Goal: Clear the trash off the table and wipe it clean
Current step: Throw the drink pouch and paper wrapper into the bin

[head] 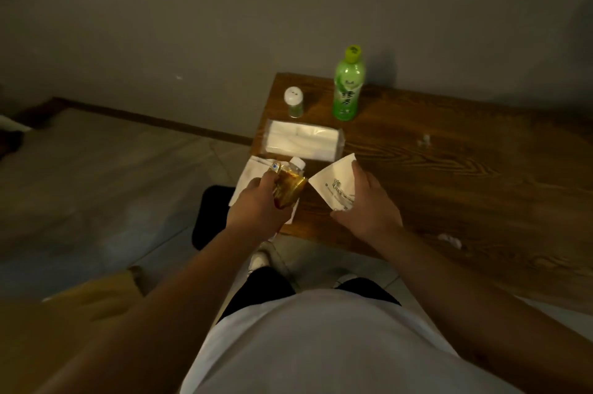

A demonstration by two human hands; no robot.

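Note:
My left hand (256, 204) grips a crumpled golden drink carton (288, 186) with a white cap, held over the left end of the wooden table (465, 175). A white paper or bag (248, 177) lies under that hand, hanging off the table's corner. My right hand (369, 204) pinches a white printed paper napkin (337, 182) just above the table, right of the carton. Small white crumpled scraps lie on the table, one far right (426, 139) and one by the front edge (449, 239).
A clear pack of white tissues (303, 140) lies behind my hands. A green bottle (348, 85) and a small white-capped shaker (294, 101) stand at the back by the wall. A black bin (210, 217) sits on the floor under the table's left end.

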